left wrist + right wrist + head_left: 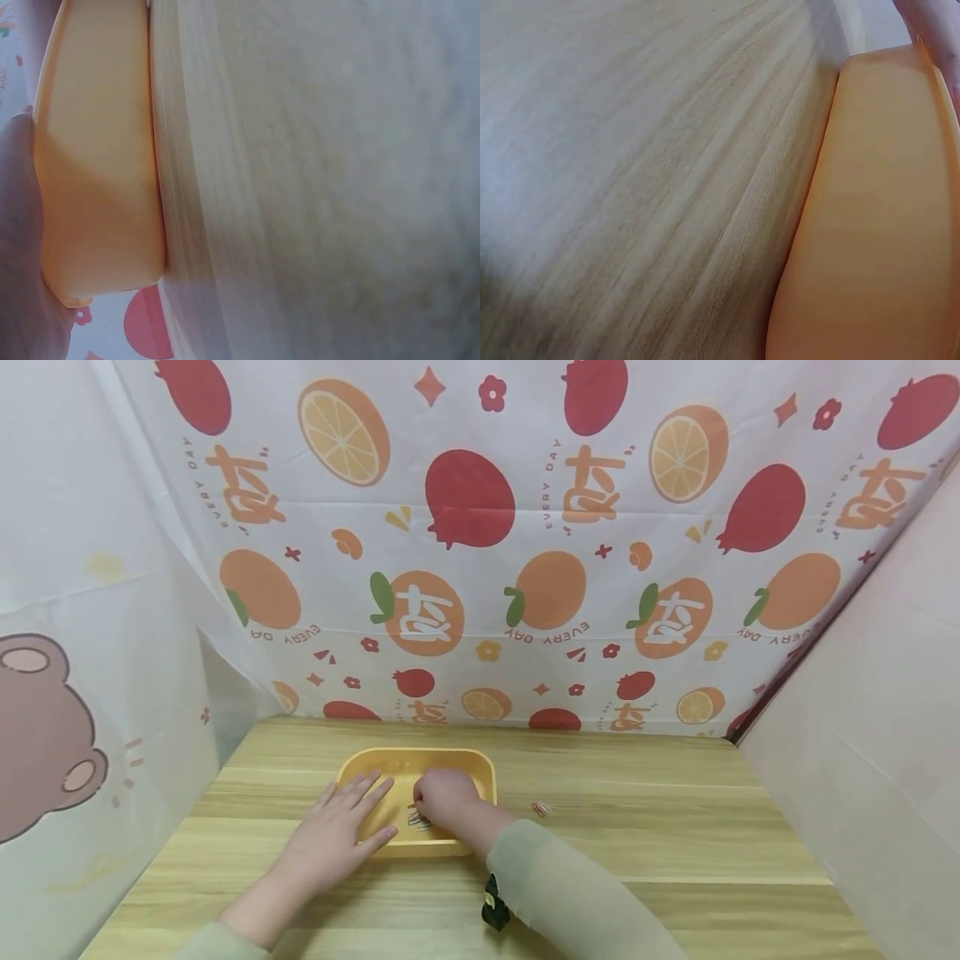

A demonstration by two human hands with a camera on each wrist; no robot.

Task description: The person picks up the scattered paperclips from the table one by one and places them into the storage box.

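A shallow yellow plastic tray [420,850] stands on the table, with a small heap of coloured paper clips [417,818] lying on its floor. My left hand [333,835] rests over the tray's left side, its fingers spread and nearly straight. In the left wrist view, part of that hand [19,240] lies along the rim of the tray [105,150]. My right hand [447,795] reaches inside the tray with bent fingers, beside the clips. Its fingertips are hidden, so whether it pinches a clip does not show. The right wrist view has mostly the tray's outer wall [870,187].
A few more paper clips [542,809] lie on the wooden table [660,835], right of the tray. Behind the table hangs a fruit-printed cloth [480,577], with pale cloth on both sides. A small black object [494,906] is at the right sleeve.
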